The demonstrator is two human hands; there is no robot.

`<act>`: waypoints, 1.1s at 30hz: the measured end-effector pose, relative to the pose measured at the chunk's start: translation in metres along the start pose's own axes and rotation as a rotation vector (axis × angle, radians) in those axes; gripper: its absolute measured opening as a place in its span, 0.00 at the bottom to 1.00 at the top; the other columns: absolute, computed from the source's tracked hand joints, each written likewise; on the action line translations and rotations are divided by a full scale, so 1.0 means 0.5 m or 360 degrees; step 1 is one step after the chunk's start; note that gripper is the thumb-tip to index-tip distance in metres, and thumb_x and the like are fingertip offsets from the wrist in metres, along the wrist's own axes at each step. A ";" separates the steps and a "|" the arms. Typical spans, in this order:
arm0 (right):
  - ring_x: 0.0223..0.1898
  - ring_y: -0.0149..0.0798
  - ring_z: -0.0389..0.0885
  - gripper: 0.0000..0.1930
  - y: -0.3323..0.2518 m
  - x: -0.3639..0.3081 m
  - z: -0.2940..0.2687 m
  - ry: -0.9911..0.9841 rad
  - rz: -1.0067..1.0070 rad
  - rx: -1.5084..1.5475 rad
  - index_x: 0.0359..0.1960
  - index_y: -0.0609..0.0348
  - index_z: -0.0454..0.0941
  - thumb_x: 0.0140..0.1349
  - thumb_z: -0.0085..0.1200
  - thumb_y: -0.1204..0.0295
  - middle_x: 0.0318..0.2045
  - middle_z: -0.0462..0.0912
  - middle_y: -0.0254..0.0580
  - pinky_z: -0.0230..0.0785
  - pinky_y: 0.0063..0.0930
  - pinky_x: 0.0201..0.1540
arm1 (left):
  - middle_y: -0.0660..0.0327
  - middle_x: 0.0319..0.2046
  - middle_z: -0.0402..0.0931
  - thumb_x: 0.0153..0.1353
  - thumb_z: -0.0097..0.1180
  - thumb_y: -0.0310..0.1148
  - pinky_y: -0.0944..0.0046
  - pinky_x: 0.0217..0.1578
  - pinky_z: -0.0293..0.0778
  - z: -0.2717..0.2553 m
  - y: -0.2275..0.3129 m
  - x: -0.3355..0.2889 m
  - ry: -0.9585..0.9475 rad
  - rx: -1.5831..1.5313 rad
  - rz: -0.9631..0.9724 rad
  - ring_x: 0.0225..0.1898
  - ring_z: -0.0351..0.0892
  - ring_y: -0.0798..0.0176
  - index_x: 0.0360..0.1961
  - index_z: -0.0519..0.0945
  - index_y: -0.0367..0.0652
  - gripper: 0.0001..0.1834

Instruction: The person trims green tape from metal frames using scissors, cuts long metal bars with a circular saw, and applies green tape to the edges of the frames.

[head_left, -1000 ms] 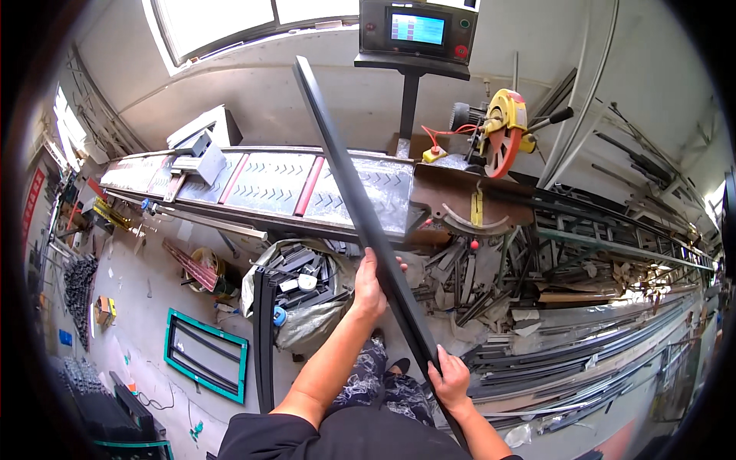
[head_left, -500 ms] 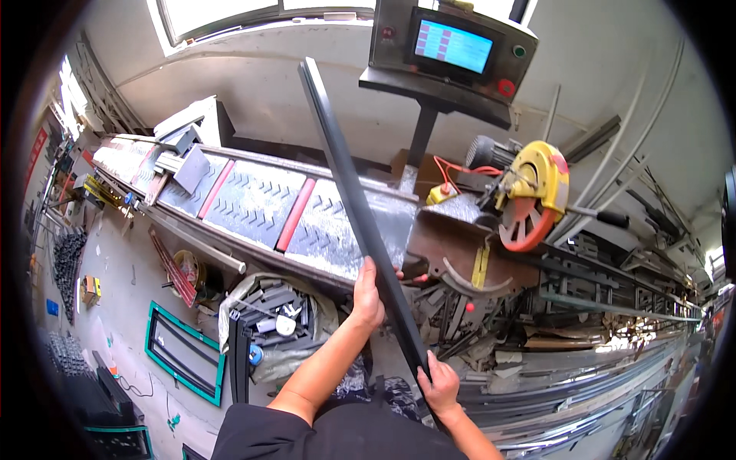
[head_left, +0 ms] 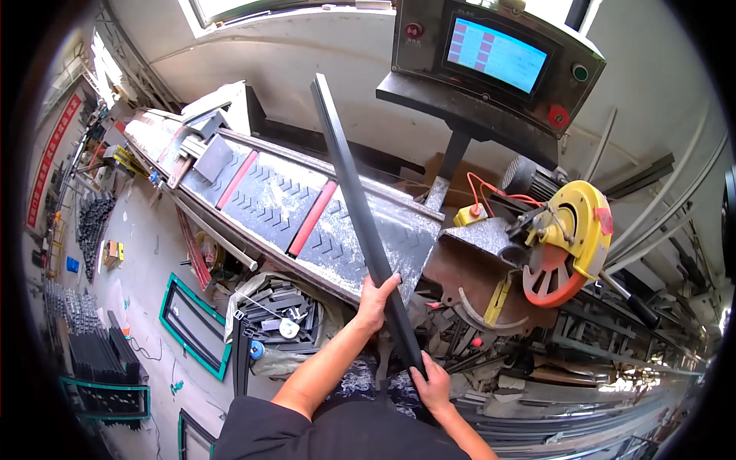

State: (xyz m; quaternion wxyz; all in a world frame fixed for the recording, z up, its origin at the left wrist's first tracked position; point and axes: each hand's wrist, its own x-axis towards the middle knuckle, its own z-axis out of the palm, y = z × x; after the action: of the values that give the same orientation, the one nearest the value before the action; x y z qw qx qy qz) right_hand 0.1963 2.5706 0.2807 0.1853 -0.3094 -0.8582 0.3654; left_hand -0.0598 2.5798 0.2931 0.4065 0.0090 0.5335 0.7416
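Long dark metal bar (head_left: 354, 195): straight, narrow, matte, flat-sided. It runs from waist level up and away, tilted left, its far end over the machine bed. Left hand (head_left: 376, 301) is wrapped around it mid-length; right hand (head_left: 432, 383) is clenched on its near end.

Below the bar is a feed table (head_left: 268, 201) with grey ribbed panels and red cross-strips. Just right: a chop saw (head_left: 563, 249) with a yellow guard and orange blade. Control panel (head_left: 491, 65) above, its blue screen lit.

Left floor (head_left: 146, 261) cluttered: scrap sack (head_left: 280, 318), green frames (head_left: 192, 326). Open air above the table.
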 end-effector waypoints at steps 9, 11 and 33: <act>0.38 0.56 0.83 0.20 0.095 0.025 -0.099 0.0080 -0.0092 -0.0004 0.51 0.66 0.78 0.59 0.62 0.70 0.38 0.84 0.55 0.75 0.42 0.42 | 0.56 0.31 0.80 0.68 0.43 0.63 0.57 0.41 0.80 0.074 -0.005 -0.008 -0.0056 -0.0255 -0.0027 0.40 0.83 0.55 0.40 0.75 0.39 0.32; 0.38 0.56 0.82 0.20 0.104 0.036 -0.112 0.0074 -0.0134 -0.0016 0.51 0.66 0.78 0.59 0.62 0.70 0.37 0.84 0.55 0.75 0.43 0.41 | 0.56 0.32 0.80 0.68 0.43 0.63 0.56 0.43 0.80 0.079 -0.013 -0.004 -0.0028 -0.0261 -0.0002 0.40 0.83 0.55 0.40 0.74 0.39 0.32; 0.36 0.52 0.82 0.24 0.049 0.125 -0.085 0.0102 -0.0374 -0.0262 0.53 0.65 0.78 0.55 0.66 0.68 0.35 0.84 0.51 0.75 0.39 0.39 | 0.58 0.35 0.76 0.65 0.51 0.61 0.58 0.41 0.80 0.054 0.054 0.058 -0.0121 -0.0608 -0.0100 0.40 0.81 0.58 0.43 0.71 0.41 0.30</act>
State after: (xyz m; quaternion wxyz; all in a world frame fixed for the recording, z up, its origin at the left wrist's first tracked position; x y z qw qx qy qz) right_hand 0.1830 2.6472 0.2964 0.2282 -0.2325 -0.9092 0.2594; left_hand -0.0833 2.6159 0.3140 0.4437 -0.0570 0.3674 0.8154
